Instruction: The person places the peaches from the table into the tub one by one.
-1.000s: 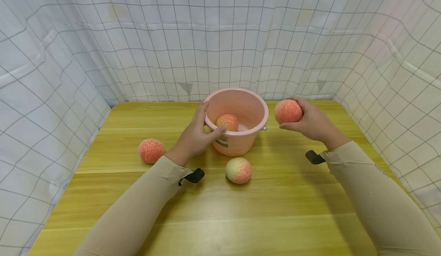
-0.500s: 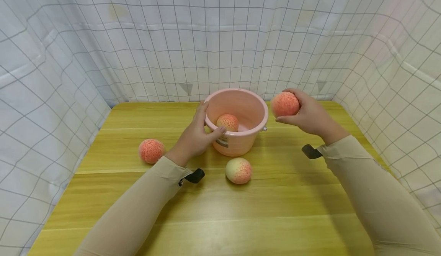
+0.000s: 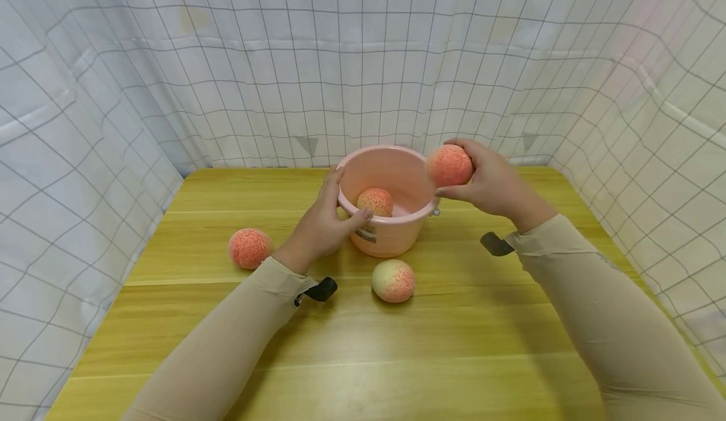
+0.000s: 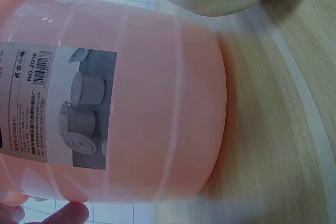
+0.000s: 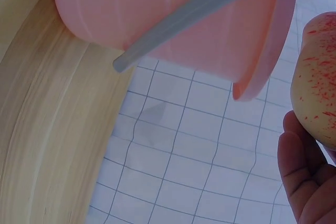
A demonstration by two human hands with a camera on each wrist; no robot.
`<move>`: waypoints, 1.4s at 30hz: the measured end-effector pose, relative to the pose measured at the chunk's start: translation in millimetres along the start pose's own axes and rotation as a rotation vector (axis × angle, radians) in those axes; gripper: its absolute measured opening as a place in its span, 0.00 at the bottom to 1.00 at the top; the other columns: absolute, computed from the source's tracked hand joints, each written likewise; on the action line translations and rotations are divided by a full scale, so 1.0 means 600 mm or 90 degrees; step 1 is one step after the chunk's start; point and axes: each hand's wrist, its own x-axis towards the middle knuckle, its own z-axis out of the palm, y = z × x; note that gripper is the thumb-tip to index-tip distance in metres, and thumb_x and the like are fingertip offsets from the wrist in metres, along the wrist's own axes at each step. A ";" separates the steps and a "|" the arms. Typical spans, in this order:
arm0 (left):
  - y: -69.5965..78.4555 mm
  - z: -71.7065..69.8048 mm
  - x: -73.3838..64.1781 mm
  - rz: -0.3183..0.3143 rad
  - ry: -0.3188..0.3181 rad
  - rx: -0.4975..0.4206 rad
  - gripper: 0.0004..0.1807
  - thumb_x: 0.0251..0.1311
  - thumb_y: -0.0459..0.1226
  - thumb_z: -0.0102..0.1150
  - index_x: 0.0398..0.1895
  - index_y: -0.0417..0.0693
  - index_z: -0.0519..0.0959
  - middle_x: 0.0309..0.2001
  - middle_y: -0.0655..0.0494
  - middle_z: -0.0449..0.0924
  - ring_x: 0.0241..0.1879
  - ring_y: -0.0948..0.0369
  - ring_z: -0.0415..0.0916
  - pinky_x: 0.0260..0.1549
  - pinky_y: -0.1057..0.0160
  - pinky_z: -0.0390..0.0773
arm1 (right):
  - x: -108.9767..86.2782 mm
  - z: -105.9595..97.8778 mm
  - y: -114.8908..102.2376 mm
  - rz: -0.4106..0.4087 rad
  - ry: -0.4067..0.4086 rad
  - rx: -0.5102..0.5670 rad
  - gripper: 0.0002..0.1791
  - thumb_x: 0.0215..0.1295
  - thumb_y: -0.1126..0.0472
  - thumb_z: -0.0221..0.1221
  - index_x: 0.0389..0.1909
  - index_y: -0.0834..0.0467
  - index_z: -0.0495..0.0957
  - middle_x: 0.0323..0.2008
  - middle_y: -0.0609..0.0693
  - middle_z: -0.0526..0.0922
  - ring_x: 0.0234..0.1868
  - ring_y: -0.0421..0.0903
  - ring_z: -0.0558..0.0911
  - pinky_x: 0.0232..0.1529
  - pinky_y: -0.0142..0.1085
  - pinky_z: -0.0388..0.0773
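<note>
Ideally, the bucket [image 3: 388,237], gripped on its left side by the left hand [image 3: 324,227], is braced while the raised peach [image 3: 452,166], gripped by the right hand [image 3: 499,186] near its right side, is lowered gently beside the inner peach [image 3: 375,201].

Noted bucket [image 3: 395,238] on surface [image 3: 363,358], frame centre; one peach [image 3: 375,201] inside, second peach [image 3: 393,281] before it, third peach [image 3: 250,248] left of centre, fourth peach [image 3: 450,166] in right grip [image 3: 493,181] at bucket's upper right; cloth [image 3: 363,62] behind surface.

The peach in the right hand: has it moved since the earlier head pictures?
Yes. The peach went left and slightly up relative to the unmoved bucket, which it now partly hides.
</note>
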 end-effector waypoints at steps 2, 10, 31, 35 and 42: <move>-0.001 0.001 0.000 0.003 0.000 0.001 0.55 0.68 0.61 0.62 0.87 0.64 0.39 0.87 0.59 0.27 0.85 0.47 0.41 0.78 0.33 0.51 | 0.003 0.005 -0.005 -0.007 0.000 0.006 0.40 0.57 0.59 0.79 0.69 0.52 0.71 0.59 0.53 0.82 0.51 0.53 0.83 0.54 0.49 0.83; -0.004 0.002 0.001 0.003 0.005 0.005 0.55 0.68 0.60 0.62 0.87 0.66 0.39 0.87 0.60 0.27 0.85 0.48 0.42 0.78 0.33 0.52 | 0.014 0.022 -0.022 -0.023 -0.012 0.022 0.42 0.55 0.58 0.80 0.70 0.53 0.70 0.61 0.52 0.81 0.54 0.52 0.83 0.57 0.50 0.83; -0.003 0.003 0.002 0.003 0.004 0.003 0.55 0.67 0.61 0.62 0.87 0.66 0.39 0.87 0.60 0.28 0.85 0.47 0.43 0.78 0.33 0.52 | 0.025 0.063 -0.059 -0.026 -0.044 0.084 0.42 0.54 0.60 0.81 0.69 0.50 0.71 0.57 0.53 0.83 0.50 0.52 0.84 0.41 0.45 0.87; -0.004 0.003 0.002 0.002 0.004 0.001 0.55 0.68 0.59 0.63 0.87 0.66 0.39 0.87 0.61 0.27 0.85 0.47 0.44 0.78 0.33 0.52 | 0.027 0.069 -0.062 -0.024 -0.045 0.079 0.43 0.53 0.60 0.81 0.69 0.49 0.71 0.58 0.52 0.82 0.52 0.52 0.84 0.46 0.47 0.87; -0.004 0.003 0.001 0.001 0.003 0.003 0.55 0.68 0.61 0.62 0.87 0.65 0.39 0.87 0.60 0.27 0.85 0.47 0.42 0.78 0.33 0.52 | 0.030 0.073 -0.061 -0.027 -0.046 0.071 0.44 0.53 0.59 0.82 0.70 0.50 0.70 0.59 0.52 0.82 0.56 0.51 0.83 0.57 0.49 0.83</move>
